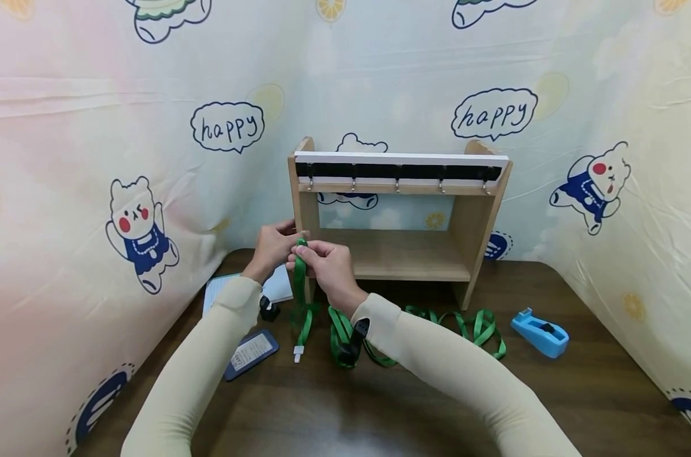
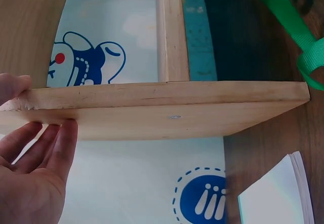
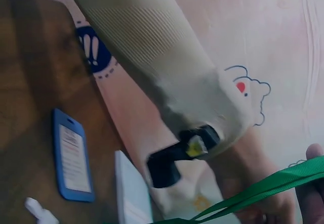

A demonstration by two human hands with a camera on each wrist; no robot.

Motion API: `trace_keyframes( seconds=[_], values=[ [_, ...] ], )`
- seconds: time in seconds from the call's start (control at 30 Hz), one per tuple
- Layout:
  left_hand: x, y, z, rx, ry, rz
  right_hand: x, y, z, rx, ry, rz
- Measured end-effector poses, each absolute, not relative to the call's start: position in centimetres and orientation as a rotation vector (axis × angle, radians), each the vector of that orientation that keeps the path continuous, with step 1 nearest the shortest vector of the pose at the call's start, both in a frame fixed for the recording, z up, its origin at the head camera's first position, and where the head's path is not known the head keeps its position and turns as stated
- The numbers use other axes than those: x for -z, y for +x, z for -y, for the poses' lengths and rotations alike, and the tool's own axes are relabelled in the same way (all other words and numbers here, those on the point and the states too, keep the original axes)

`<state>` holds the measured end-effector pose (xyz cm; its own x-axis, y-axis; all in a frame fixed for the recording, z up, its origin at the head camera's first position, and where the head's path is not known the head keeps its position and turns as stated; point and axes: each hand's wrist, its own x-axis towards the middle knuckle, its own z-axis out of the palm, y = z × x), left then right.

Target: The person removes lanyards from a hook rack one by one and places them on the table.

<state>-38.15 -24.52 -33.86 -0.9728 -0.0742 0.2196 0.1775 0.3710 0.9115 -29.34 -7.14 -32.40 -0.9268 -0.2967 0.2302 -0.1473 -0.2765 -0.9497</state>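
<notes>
My right hand (image 1: 333, 271) pinches a green lanyard (image 1: 299, 273) between thumb and fingers. The strap hangs down beside the wooden rack's left side, its white clip (image 1: 298, 353) low over the table. On that same side panel (image 2: 152, 97), my left hand (image 2: 38, 183) holds the edge, thumb on one face and fingers on the other. Seen from the right wrist, the green strap (image 3: 268, 186) runs taut past the left forearm. The rack (image 1: 402, 254) stands upright, with a row of small metal hooks (image 1: 397, 184) along its black-and-white front bar.
More green lanyards (image 1: 484, 329) lie in loops before the rack. A blue badge holder (image 1: 253, 353) lies at the front left, with an open notebook (image 1: 278, 287) behind it. On the right is a blue tape dispenser (image 1: 542, 334). Printed cloth (image 1: 380, 76) surrounds the table.
</notes>
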Motion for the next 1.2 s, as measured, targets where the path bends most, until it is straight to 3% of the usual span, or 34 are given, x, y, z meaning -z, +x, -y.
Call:
trace_keyframes(
  seconds=[0.43, 1.2],
  values=[
    [33.8, -38.1, 24.3, 1.609, -0.073, 2.404, 36.3, -28.2, 6.0, 2.256, -0.491, -1.802],
    [33.9, -38.2, 24.3, 1.595, -0.086, 2.404, 43.1, -30.5, 7.6, 2.213, -0.328, -2.042]
  ],
)
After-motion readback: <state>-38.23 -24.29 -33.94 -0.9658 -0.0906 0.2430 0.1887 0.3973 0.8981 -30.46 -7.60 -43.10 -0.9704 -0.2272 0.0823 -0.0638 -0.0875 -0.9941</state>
